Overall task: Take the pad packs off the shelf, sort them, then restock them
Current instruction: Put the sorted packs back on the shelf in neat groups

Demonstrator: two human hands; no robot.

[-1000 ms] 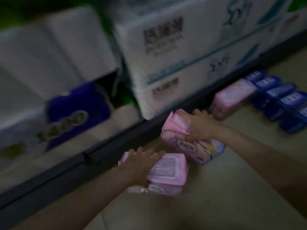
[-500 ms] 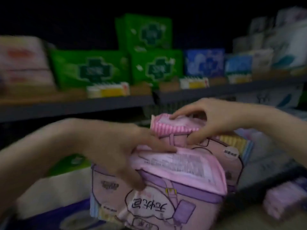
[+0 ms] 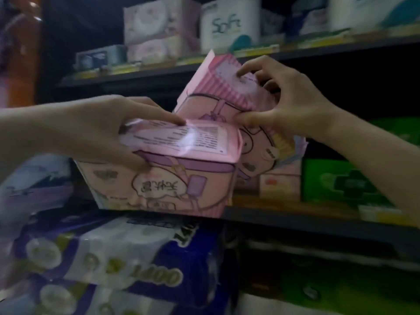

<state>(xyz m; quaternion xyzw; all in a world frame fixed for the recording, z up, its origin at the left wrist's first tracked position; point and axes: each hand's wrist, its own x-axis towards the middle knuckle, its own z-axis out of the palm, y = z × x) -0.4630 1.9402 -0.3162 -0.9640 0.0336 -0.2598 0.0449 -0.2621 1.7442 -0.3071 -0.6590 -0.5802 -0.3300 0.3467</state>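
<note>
Two pink pad packs are held up in front of a dark shelf [image 3: 295,215]. My left hand [image 3: 106,130] grips the nearer pack [image 3: 172,178] by its top left end, thumb on the front and fingers along the printed top. My right hand [image 3: 286,105] pinches the farther pack [image 3: 218,96], which is tilted, its striped end up. The two packs touch near the middle. The nearer pack's lower edge is level with the shelf's front lip.
Green boxes [image 3: 341,180] and a pale carton [image 3: 279,185] stand on the same shelf at the right. Blue-and-white tissue bundles [image 3: 127,258] are stacked below. The upper shelf [image 3: 159,71] carries pink and white tissue packs [image 3: 229,23].
Both hands have lifted the two pink packs from the floor up to shelf height. The view has swung upward from the floor to the shelves.
</note>
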